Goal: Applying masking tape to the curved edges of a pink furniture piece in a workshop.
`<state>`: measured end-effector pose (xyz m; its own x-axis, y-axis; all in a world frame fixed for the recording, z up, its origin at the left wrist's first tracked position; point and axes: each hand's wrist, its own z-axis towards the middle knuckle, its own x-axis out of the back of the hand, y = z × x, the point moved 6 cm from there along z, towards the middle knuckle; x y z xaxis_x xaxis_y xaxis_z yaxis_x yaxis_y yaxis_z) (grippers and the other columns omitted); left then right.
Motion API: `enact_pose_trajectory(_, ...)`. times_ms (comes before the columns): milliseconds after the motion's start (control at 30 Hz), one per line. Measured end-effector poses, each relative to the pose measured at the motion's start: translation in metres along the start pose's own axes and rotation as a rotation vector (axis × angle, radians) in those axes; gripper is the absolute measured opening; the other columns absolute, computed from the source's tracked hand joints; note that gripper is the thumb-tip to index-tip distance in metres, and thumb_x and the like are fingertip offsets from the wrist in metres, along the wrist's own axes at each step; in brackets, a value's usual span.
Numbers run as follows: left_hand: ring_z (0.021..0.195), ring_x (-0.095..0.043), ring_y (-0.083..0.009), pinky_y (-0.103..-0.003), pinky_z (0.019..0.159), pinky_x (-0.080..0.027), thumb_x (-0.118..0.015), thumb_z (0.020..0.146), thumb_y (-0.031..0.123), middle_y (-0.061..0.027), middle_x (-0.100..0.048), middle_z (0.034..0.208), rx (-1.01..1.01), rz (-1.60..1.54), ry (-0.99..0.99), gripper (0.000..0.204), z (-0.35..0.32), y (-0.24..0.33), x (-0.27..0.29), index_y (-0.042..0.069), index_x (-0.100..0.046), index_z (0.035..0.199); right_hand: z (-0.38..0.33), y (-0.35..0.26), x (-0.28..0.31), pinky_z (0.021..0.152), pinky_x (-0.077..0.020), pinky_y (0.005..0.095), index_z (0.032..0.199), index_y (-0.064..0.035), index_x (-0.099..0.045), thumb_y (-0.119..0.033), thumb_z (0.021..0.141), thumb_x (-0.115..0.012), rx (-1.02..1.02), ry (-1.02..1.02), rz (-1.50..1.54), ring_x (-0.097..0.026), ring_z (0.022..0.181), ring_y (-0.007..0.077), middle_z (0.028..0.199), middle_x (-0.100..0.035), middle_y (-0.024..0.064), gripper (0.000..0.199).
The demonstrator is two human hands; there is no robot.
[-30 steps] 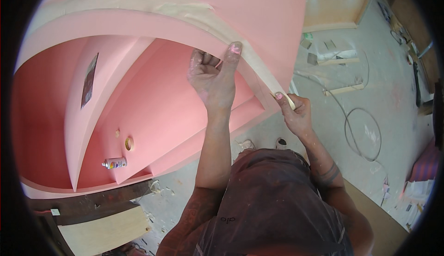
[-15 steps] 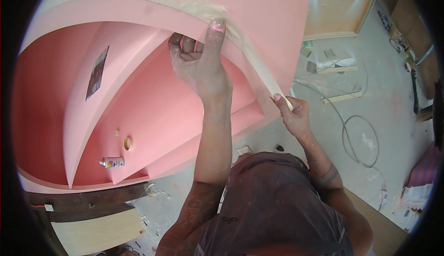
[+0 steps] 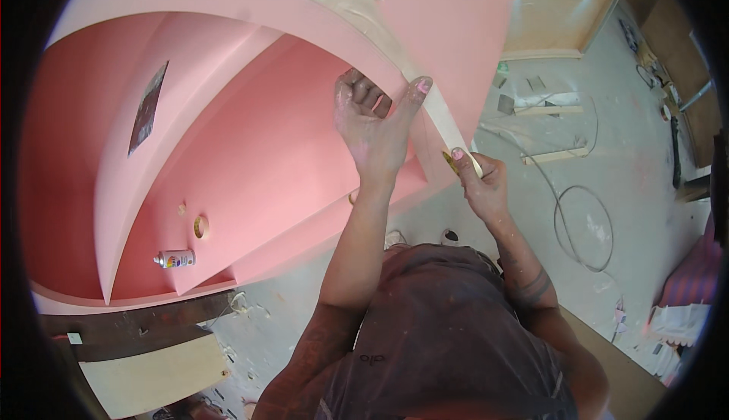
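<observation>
A large pink curved structure (image 3: 304, 10) rises before me, with a hollow opening on its left. A pale strip of masking tape (image 3: 444, 122) runs along its rounded outer edge. My left hand (image 3: 376, 127) is at the rim, its thumb pressed on the border of the tape and its fingers curled into the opening. My right hand (image 3: 484, 184), lower down, pinches the tape's loose end. A yellowish tape roll (image 3: 450, 163), mostly hidden, shows beside the right thumb.
Inside the opening lie a spray can (image 3: 175, 259), another tape roll (image 3: 201, 227) and a dark rectangular patch (image 3: 148, 108). A cable (image 3: 581, 257) loops over the floor at right, near wooden strips (image 3: 558, 156). Lower left is a pale curved board (image 3: 152, 371).
My left hand has slid right and down along the edge, closer to my right hand. The right hand stays nearly in place. The view has shifted slightly.
</observation>
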<state>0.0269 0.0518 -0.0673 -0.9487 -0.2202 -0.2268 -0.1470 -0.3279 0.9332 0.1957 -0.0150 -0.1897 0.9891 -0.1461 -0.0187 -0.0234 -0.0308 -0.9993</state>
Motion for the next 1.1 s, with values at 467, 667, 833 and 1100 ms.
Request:
enact_pose_trajectory(467, 0.102, -0.063, -0.0166, -0.031, 0.089, -0.056, -0.092, 0.075, -0.002, -0.011, -0.063, 0.112, -0.013, -0.017, -0.011, 0.069, 0.0026, -0.0003, -0.0026, -0.005, -0.046, 0.127, -0.0013, -0.0056, -0.0013, 0.048, -0.0265, 0.0262, 0.069, -0.0019, -0.066, -0.031, 0.104, -0.07, -0.005, -0.019, 0.04, -0.036, 0.055, 0.002, 0.057, -0.044, -0.0089, 0.045)
enact_pose_trajectory(667, 0.111, -0.064, -0.0193, -0.035, 0.096, -0.057, -0.088, 0.077, -0.007, -0.0133, -0.064, 0.118, -0.032, -0.004, -0.028, 0.067, 0.0035, 0.0016, -0.0035, -0.003, -0.046, 0.128, -0.0001, -0.0008, -0.0019, 0.048, -0.0289, 0.0263, 0.071, -0.0007, -0.067, -0.03, 0.104, -0.07, 0.017, -0.009, 0.065, -0.038, 0.056, 0.002, 0.058, -0.048, -0.0085, 0.044)
enact_pose_trajectory(833, 0.111, -0.064, -0.0191, -0.036, 0.096, -0.057, -0.088, 0.077, -0.008, -0.0132, -0.064, 0.118, -0.03, -0.022, -0.027, 0.066, 0.0039, 0.0016, -0.0021, -0.003, -0.046, 0.128, -0.0013, -0.0043, -0.0035, 0.048, -0.0298, 0.0264, 0.071, -0.0005, -0.068, -0.03, 0.104, -0.07, -0.008, -0.016, 0.091, -0.039, 0.056, 0.0019, 0.058, -0.049, -0.008, 0.044)
enact_pose_trajectory(1100, 0.111, -0.064, -0.0194, -0.037, 0.097, -0.057, -0.087, 0.078, -0.008, -0.0133, -0.064, 0.118, -0.034, -0.01, -0.033, 0.064, 0.0024, 0.0043, -0.0044, -0.003, -0.047, 0.127, 0.0006, -0.0031, -0.0025, 0.048, -0.0309, 0.0266, 0.073, 0.001, -0.069, -0.032, 0.103, -0.071, 0.028, -0.033, 0.062, -0.04, 0.056, 0.0022, 0.058, -0.05, -0.0075, 0.045)
